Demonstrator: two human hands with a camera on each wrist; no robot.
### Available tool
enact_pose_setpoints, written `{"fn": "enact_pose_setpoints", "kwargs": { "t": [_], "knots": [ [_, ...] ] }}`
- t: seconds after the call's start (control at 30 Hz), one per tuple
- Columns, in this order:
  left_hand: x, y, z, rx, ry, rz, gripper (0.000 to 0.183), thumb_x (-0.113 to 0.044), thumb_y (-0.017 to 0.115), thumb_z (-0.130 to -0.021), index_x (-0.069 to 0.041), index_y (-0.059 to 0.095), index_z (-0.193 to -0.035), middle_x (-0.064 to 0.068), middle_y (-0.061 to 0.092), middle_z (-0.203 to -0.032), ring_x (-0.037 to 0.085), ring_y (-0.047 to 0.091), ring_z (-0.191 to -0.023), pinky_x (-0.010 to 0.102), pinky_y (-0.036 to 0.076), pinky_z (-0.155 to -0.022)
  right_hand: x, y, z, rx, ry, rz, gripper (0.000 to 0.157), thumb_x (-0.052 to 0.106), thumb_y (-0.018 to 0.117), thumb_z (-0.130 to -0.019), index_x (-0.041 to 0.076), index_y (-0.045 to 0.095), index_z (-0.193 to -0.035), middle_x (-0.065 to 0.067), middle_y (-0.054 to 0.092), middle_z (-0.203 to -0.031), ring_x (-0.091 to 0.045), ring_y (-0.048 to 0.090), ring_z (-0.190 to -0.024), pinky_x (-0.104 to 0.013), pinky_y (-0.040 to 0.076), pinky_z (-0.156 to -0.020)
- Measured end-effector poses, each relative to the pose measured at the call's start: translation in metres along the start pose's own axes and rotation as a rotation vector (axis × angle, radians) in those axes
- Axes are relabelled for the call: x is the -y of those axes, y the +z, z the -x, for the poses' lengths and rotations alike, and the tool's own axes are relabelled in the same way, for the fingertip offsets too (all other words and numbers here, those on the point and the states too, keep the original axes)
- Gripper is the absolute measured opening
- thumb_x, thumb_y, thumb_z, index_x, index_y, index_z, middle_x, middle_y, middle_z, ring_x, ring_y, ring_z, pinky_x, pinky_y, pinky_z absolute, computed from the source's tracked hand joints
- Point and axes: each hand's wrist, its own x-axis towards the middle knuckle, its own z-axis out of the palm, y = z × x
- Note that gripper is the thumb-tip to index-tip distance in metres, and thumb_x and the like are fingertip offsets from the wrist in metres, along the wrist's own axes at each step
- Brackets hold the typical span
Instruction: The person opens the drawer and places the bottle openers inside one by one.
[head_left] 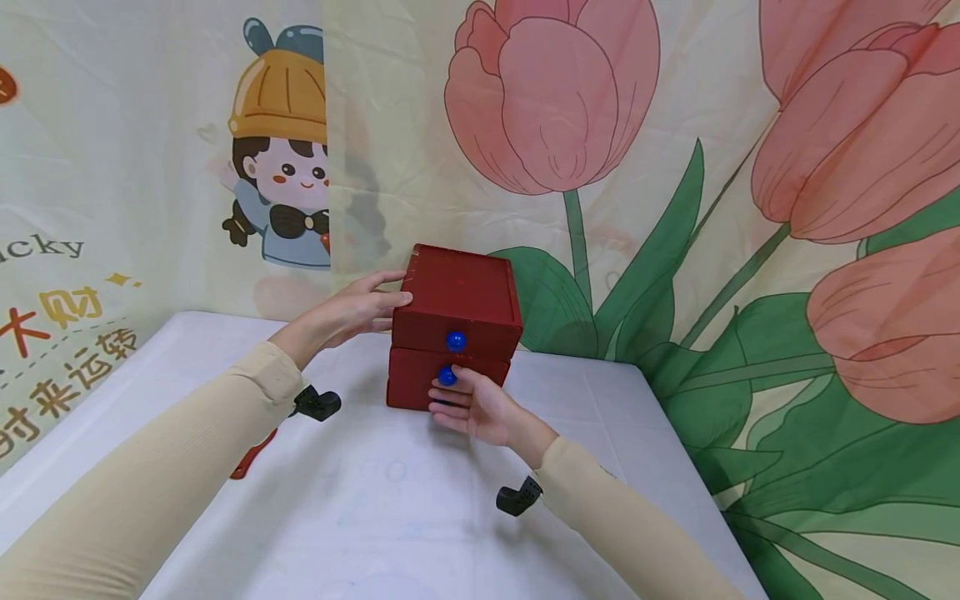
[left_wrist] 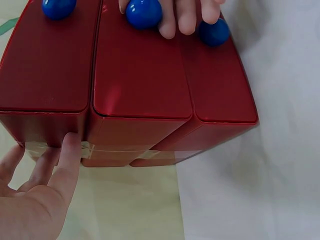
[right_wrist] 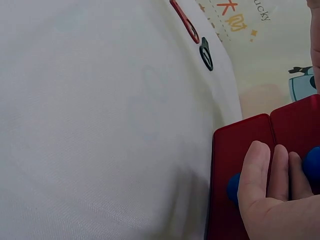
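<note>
A dark red stacked drawer box (head_left: 465,287) with round blue knobs stands at the table's far side. In the left wrist view, three drawer fronts show, and the middle one (left_wrist: 142,70) is out of line with its neighbours. My left hand (head_left: 352,312) rests straight fingers against the box's left side, near a strip of clear tape (left_wrist: 117,149). At the front, my right hand (head_left: 480,408) pinches the middle blue knob (left_wrist: 144,12) between thumb and index finger. Its other fingers extend in front of the lowest knob (right_wrist: 233,189), partly hiding it. The top blue knob (head_left: 455,341) is untouched.
A slim red item (right_wrist: 186,22) and a dark looped item (right_wrist: 206,55) lie on the white tablecloth (head_left: 390,517) at the left. Behind the table hangs a cloth printed with tulips (head_left: 558,108). A black wrist camera (head_left: 519,497) sits below the right wrist.
</note>
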Motion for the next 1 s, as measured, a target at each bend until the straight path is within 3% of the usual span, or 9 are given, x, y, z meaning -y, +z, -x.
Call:
{"fn": "enact_pose_setpoints", "kwargs": {
  "t": [0.3, 0.47, 0.67, 1.0],
  "knots": [
    [0.000, 0.000, 0.000, -0.004, 0.003, -0.003, 0.077, -0.031, 0.059, -0.110, -0.018, 0.016, -0.172, 0.021, 0.039, -0.166, 0.045, 0.047, -0.148, 0.056, 0.042, -0.120, 0.000, 0.000, -0.002, -0.033, -0.019, -0.001, 0.054, 0.040, 0.062, -0.107, 0.000, 0.062, -0.143, -0.017, 0.066, -0.141, -0.034, 0.070, -0.123, -0.047, 0.052, -0.111],
    [0.000, 0.000, 0.000, -0.003, -0.001, 0.008, 0.078, -0.031, 0.059, -0.110, -0.019, 0.015, -0.172, 0.021, 0.040, -0.166, 0.044, 0.048, -0.147, 0.056, 0.041, -0.121, -0.001, -0.003, -0.003, -0.007, -0.015, 0.022, 0.055, 0.043, 0.061, -0.107, 0.001, 0.062, -0.144, -0.018, 0.065, -0.142, -0.036, 0.068, -0.126, -0.049, 0.051, -0.112],
    [0.000, 0.001, 0.000, 0.003, -0.005, 0.013, 0.079, -0.031, 0.060, -0.109, -0.019, 0.014, -0.172, 0.020, 0.040, -0.166, 0.043, 0.048, -0.147, 0.055, 0.041, -0.121, -0.001, -0.014, 0.000, 0.035, -0.015, 0.098, 0.058, 0.044, 0.057, -0.109, 0.000, 0.057, -0.147, -0.021, 0.060, -0.147, -0.040, 0.064, -0.132, -0.051, 0.050, -0.114],
    [-0.001, 0.000, 0.000, 0.002, -0.011, 0.016, 0.078, -0.032, 0.060, -0.109, -0.020, 0.015, -0.172, 0.020, 0.041, -0.165, 0.043, 0.048, -0.147, 0.054, 0.042, -0.120, 0.005, -0.041, 0.020, 0.021, -0.022, 0.235, 0.053, 0.035, 0.054, -0.111, 0.000, 0.053, -0.150, -0.024, 0.058, -0.148, -0.049, 0.053, -0.141, -0.049, 0.052, -0.112]
  ]
}}
